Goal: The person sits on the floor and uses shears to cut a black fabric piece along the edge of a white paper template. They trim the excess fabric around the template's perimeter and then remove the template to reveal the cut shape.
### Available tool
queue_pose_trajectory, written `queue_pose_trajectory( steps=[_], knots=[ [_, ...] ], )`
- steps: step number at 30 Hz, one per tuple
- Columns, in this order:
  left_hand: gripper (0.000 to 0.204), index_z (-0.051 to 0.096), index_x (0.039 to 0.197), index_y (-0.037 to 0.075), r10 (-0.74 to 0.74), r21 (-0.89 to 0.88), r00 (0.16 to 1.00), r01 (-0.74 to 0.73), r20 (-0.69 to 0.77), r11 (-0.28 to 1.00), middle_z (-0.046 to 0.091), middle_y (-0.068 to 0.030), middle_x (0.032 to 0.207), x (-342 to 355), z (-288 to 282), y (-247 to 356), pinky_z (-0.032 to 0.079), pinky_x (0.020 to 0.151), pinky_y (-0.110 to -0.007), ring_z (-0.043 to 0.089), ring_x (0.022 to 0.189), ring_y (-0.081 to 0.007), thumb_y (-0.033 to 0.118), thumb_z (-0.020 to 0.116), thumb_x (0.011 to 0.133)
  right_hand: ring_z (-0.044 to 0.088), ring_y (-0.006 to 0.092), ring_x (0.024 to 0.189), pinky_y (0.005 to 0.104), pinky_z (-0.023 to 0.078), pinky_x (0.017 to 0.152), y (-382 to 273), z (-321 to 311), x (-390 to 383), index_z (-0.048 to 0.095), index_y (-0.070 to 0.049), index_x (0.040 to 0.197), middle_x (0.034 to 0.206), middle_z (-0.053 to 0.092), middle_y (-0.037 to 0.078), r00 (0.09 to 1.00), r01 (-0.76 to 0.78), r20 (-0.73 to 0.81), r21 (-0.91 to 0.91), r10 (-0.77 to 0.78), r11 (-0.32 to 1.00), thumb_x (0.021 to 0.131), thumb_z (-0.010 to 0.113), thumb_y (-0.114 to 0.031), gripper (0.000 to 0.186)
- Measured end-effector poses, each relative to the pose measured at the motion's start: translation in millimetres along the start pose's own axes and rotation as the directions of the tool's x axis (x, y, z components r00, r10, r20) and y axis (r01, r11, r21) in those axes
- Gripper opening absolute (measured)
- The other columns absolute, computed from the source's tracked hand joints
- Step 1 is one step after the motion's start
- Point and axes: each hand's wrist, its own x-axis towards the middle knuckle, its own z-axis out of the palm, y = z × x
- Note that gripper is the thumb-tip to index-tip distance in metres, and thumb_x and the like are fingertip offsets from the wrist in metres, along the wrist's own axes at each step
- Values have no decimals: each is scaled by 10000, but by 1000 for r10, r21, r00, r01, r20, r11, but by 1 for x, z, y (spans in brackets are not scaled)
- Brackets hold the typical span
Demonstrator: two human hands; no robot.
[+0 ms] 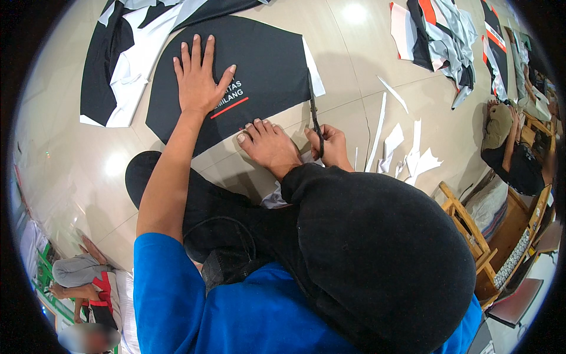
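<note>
A black cut fabric panel [259, 53] with white lettering and a red stripe lies flat on the tiled floor. My left hand [200, 76] presses on it, fingers spread. At the panel's right edge my right hand [335, 146] grips dark scissors [314, 112], whose blades point away from me along that edge. A narrow white strip [315, 68] hangs off the edge beyond the blades, still beside the panel. My bare foot [268, 146] rests at the panel's near edge, just left of the scissors.
White offcuts [413, 153] lie scattered right of my right hand. Black and white fabric pieces [127, 71] are at the far left, and a mixed fabric pile [439, 35] at the far right. Other people sit at lower left and right, near a wooden bench [471, 236].
</note>
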Motion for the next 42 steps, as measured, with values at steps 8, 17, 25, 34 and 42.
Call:
queue_pose_trajectory(
  steps=[8, 17, 25, 34, 42],
  knots=[
    [895, 279, 1773, 248, 4, -10, 1000, -4, -11, 1000, 245, -155, 1831, 0, 1, 0, 122, 1359, -643, 186, 1686, -445, 669, 578, 1042, 593, 107, 519, 289, 443, 479, -7, 4, 4, 656, -32, 846, 652, 642, 33, 1000, 9, -5, 17, -8, 1000, 965, 856, -271, 334],
    [892, 283, 1772, 247, 4, -22, 1000, -4, -10, 1000, 246, -154, 1831, 1, 0, 1, 120, 1355, -650, 183, 1685, -452, 668, 577, 1043, 587, 108, 512, 290, 437, 472, -12, 7, 8, 655, -31, 846, 647, 637, 33, 1000, 17, -2, 24, -17, 1000, 963, 859, -276, 340],
    [887, 285, 1771, 248, 2, -17, 1000, -2, -9, 1000, 241, -151, 1833, 0, 1, 0, 117, 1359, -648, 180, 1687, -450, 672, 569, 1046, 583, 109, 506, 291, 432, 466, -15, 10, 13, 654, -30, 846, 642, 633, 32, 1000, 23, 3, 16, -23, 1000, 962, 861, -281, 345],
    [884, 288, 1770, 254, 8, -23, 1000, -9, -13, 1000, 243, -153, 1832, 0, 2, 0, 116, 1359, -646, 179, 1687, -449, 676, 569, 1046, 578, 110, 499, 292, 426, 459, -15, 16, 16, 653, -29, 847, 637, 628, 31, 1000, 19, 11, 16, -19, 1000, 960, 864, -286, 351],
    [893, 278, 1774, 255, 2, -18, 1000, -2, -4, 1000, 238, -152, 1835, 0, 1, -1, 108, 1361, -641, 176, 1690, -442, 670, 578, 1043, 573, 111, 493, 293, 420, 453, -16, 16, 17, 653, -28, 847, 632, 623, 31, 1000, 18, 13, 17, -18, 1000, 959, 866, -291, 357]
  ],
)
